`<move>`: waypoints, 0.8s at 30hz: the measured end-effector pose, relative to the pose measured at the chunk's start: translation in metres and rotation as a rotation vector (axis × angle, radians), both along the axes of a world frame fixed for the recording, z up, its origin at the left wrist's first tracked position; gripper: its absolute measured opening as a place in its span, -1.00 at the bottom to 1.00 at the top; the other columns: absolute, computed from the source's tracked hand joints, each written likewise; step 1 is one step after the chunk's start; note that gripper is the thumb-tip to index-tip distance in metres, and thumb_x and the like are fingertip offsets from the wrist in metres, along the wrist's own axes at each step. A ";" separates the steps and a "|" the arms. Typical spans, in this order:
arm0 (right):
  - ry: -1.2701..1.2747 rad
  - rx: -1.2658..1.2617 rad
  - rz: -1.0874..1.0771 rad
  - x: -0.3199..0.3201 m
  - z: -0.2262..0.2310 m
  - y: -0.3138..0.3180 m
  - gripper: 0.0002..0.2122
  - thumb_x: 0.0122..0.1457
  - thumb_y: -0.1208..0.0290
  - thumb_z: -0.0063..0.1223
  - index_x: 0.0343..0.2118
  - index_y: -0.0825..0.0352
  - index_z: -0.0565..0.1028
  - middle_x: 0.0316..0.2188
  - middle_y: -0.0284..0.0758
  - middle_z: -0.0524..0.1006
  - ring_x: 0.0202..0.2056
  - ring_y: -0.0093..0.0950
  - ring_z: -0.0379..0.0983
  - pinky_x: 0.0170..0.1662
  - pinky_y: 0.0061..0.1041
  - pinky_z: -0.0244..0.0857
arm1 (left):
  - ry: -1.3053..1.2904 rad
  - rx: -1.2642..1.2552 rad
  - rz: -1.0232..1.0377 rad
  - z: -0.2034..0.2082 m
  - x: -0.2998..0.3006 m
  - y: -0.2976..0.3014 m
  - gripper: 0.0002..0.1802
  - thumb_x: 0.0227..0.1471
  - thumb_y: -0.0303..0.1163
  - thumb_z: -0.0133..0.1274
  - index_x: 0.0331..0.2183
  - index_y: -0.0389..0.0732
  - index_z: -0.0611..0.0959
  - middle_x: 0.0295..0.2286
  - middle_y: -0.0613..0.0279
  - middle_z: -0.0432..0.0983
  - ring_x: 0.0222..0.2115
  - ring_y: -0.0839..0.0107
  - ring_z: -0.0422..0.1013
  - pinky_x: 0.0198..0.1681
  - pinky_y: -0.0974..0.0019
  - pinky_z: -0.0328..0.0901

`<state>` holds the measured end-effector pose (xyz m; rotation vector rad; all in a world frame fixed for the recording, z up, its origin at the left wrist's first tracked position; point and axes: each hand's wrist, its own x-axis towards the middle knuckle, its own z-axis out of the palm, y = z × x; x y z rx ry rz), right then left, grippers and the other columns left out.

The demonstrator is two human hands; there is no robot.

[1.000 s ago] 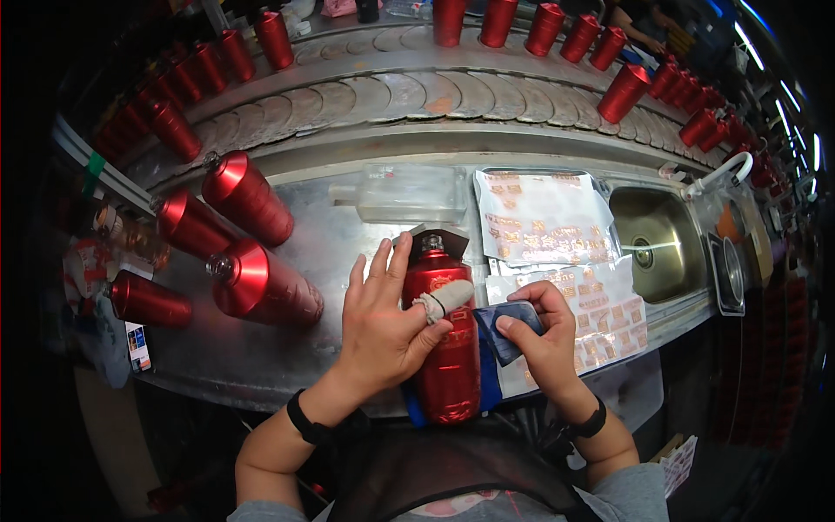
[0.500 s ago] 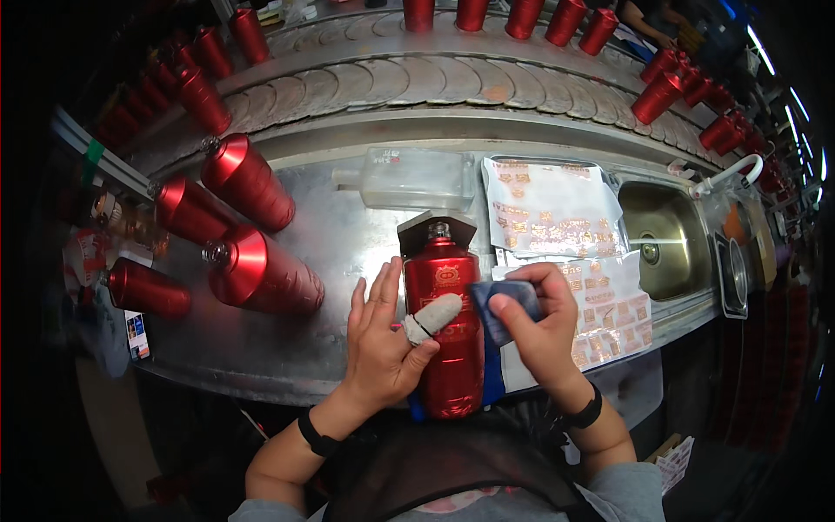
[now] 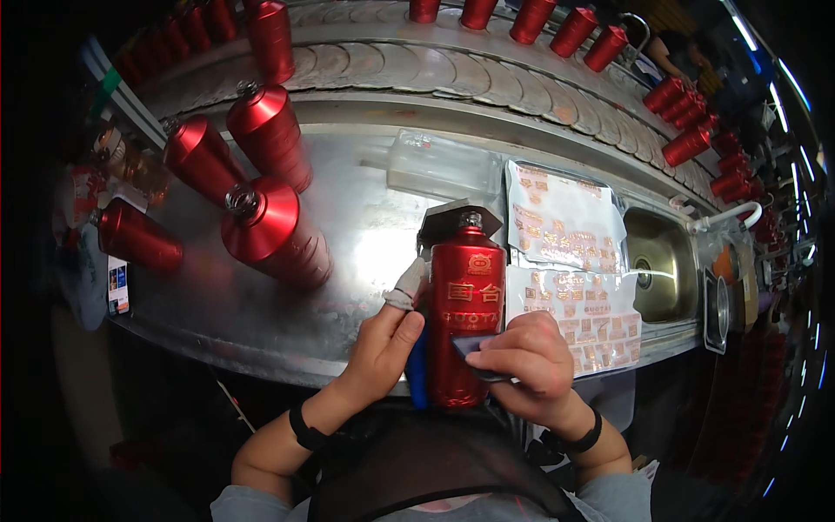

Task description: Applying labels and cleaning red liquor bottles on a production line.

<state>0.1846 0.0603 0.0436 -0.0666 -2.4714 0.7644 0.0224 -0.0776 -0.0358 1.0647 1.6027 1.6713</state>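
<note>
The red bottle (image 3: 461, 304) lies face up before me, at the near edge of the bench (image 3: 200, 304), its neck toward 12 o'clock and its base toward 6. I judge the body stiff, fairly heavy and, if glass, brittle; the glossy coat probably slips under dry skin. Sound holds, in my estimate, are the plain flanks at 3 and 9 o'clock, or neck and base together, clear of the gold lettering. My right grip (image 3: 526, 357), at 5 o'clock, pinches a dark pad (image 3: 467, 348) against the lower front. My left grip (image 3: 387, 339) lies along the flank at 8 o'clock; whether it closes there I cannot tell. A dark block (image 3: 439, 224) sits by the neck, and blue cloth (image 3: 417, 374) shows at 7. Farther out: a clear bottle (image 3: 444, 174) at 12, printed sheets (image 3: 565, 217) at 2, standing bottles (image 3: 274, 222) at 10.
</note>
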 end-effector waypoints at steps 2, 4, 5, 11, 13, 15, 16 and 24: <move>0.004 -0.115 -0.102 -0.002 0.004 -0.001 -0.61 -0.34 0.61 0.20 -0.29 0.27 0.61 -0.39 -0.35 0.52 -0.35 -0.33 0.42 -0.24 -0.35 0.24 | -0.314 -0.094 -0.074 -0.006 0.002 -0.002 -0.41 0.27 -0.28 -0.10 0.22 -0.37 0.23 0.06 -0.10 0.40 0.04 0.25 0.38 0.09 0.30 0.23; 0.039 0.015 -0.201 -0.016 0.005 0.003 -0.62 -0.33 0.62 0.20 -0.30 0.30 0.60 -0.41 -0.33 0.50 -0.37 -0.32 0.42 -0.28 -0.33 0.23 | -0.338 -0.141 -0.140 -0.001 -0.001 0.000 -0.34 0.27 -0.33 -0.14 0.27 -0.33 0.03 0.11 -0.07 0.32 0.07 0.31 0.33 0.14 0.31 0.17; 0.038 0.038 -0.189 -0.021 0.005 0.004 -0.62 -0.33 0.62 0.20 -0.29 0.29 0.60 -0.41 -0.33 0.51 -0.36 -0.32 0.42 -0.27 -0.33 0.24 | -0.353 -0.185 -0.209 0.003 -0.001 0.000 -0.24 0.27 -0.39 -0.17 0.32 -0.30 -0.16 0.16 -0.03 0.23 0.10 0.38 0.27 0.19 0.33 0.11; -0.029 -0.085 -0.049 -0.009 0.003 -0.013 -0.60 -0.35 0.62 0.21 -0.29 0.29 0.61 -0.40 -0.31 0.53 -0.36 -0.32 0.43 -0.28 -0.39 0.27 | -0.089 -0.034 0.020 0.019 0.008 0.003 -0.44 0.20 -0.47 -0.08 0.18 -0.47 0.24 0.08 -0.15 0.36 0.08 0.33 0.33 0.12 0.31 0.21; 0.009 -0.113 -0.142 -0.017 0.010 -0.008 -0.60 -0.34 0.65 0.19 -0.28 0.31 0.61 -0.43 -0.29 0.52 -0.39 -0.31 0.43 -0.32 -0.41 0.27 | -0.254 -0.046 -0.029 0.017 0.005 0.001 -0.37 0.20 -0.53 -0.15 0.25 -0.39 0.06 0.15 -0.14 0.26 0.15 0.33 0.25 0.18 0.31 0.13; 0.047 0.019 -0.215 -0.031 0.012 0.000 -0.63 -0.29 0.64 0.19 -0.28 0.30 0.60 -0.42 -0.32 0.50 -0.37 -0.32 0.42 -0.32 -0.38 0.26 | -0.470 -0.028 -0.079 0.014 0.001 -0.002 -0.33 0.26 -0.51 -0.26 0.31 -0.32 -0.08 0.18 -0.08 0.21 0.19 0.32 0.18 0.25 0.31 0.06; 0.046 0.020 -0.218 -0.035 0.008 -0.001 -0.63 -0.29 0.64 0.19 -0.28 0.30 0.60 -0.42 -0.32 0.50 -0.37 -0.32 0.42 -0.32 -0.38 0.26 | -0.471 -0.027 -0.082 0.012 0.000 0.000 -0.33 0.26 -0.51 -0.26 0.31 -0.32 -0.08 0.18 -0.08 0.21 0.19 0.32 0.18 0.25 0.31 0.06; -0.023 -0.017 -0.090 -0.026 0.012 -0.008 -0.63 -0.30 0.60 0.20 -0.28 0.29 0.59 -0.40 -0.36 0.49 -0.33 -0.34 0.42 -0.29 -0.37 0.25 | -0.528 -0.069 -0.072 0.005 0.000 0.007 -0.51 0.32 -0.37 -0.27 0.19 -0.38 0.19 0.04 0.09 0.36 0.05 0.45 0.27 0.13 0.36 0.14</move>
